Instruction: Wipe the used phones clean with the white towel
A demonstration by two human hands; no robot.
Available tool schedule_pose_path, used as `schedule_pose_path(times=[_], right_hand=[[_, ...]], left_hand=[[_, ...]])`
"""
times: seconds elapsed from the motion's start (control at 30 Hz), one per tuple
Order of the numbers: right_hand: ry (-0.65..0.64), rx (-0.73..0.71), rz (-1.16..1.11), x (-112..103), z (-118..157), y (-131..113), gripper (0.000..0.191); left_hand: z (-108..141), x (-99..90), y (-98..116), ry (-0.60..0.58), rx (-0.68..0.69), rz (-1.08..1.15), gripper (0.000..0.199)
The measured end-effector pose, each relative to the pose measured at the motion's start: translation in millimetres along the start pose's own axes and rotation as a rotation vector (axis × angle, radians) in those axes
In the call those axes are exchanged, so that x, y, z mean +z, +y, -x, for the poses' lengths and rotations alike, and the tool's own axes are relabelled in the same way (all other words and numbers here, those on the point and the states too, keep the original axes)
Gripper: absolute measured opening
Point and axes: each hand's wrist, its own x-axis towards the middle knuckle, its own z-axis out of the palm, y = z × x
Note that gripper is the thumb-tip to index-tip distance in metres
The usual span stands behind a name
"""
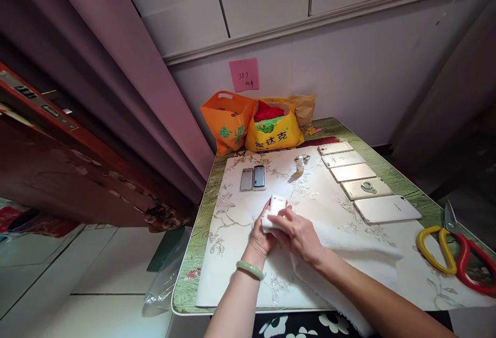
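A small white mobile phone (277, 203) is held upright in my left hand (260, 235), whose fingers wrap round it above the table. My right hand (299, 233) pinches a white cloth (351, 249) against the lower part of the phone. The rest of the cloth trails over the table to the right, partly under my right forearm. Just beyond my hands lie a silver phone (246, 179) and a dark-screened phone (259, 177), side by side. A small white-capped bottle (299, 166) stands farther back.
Several phones line the right side, including a white one (387, 209) and one with a ring holder (366, 188). Large scissors (442, 250) with yellow and red handles lie at the right edge. An orange bag (228, 121) and a yellow bag (275, 139) stand against the wall.
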Motion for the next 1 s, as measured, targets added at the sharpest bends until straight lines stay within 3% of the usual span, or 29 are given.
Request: schedule_pose_path(times=[0.1,0.17,0.3,0.4,0.53,0.6,0.7,0.77,0.83,1.0], right_hand=[[0.070,-0.228,0.060,-3,24,7,0.027],[0.108,-0.275,0.084,-8,31,19,0.027],[0.117,-0.152,0.127,-15,27,44,0.027],[0.133,-0.038,0.113,-16,19,44,0.027],[0.028,-0.164,0.050,-13,5,25,0.026],[-0.009,-0.148,0.064,-11,-7,21,0.026],[0.022,0.077,0.107,-10,-25,32,0.029],[0.049,0.239,0.124,-11,-31,43,0.028],[0.053,0.312,0.134,-12,-25,51,0.028],[0.009,0.109,0.117,-9,17,31,0.028]], left_hand=[[3,2.5,1,-0.056,-0.009,-0.017,0.044],[2,3.8,2,-0.051,-0.012,-0.013,0.044],[0,5.7,2,-0.057,-0.005,-0.013,0.040],[0,6.5,2,-0.078,0.020,-0.026,0.036],[0,3.0,2,-0.059,-0.037,-0.014,0.037],[-2,0.7,2,-0.002,-0.041,0.012,0.034],[-3,0.2,0,0.054,-0.005,0.021,0.029],[-2,1.7,-1,0.017,0.019,0.014,0.031],[-1,2.8,-2,-0.009,0.049,0.013,0.036],[-1,2.6,1,-0.033,0.071,0.018,0.040]])
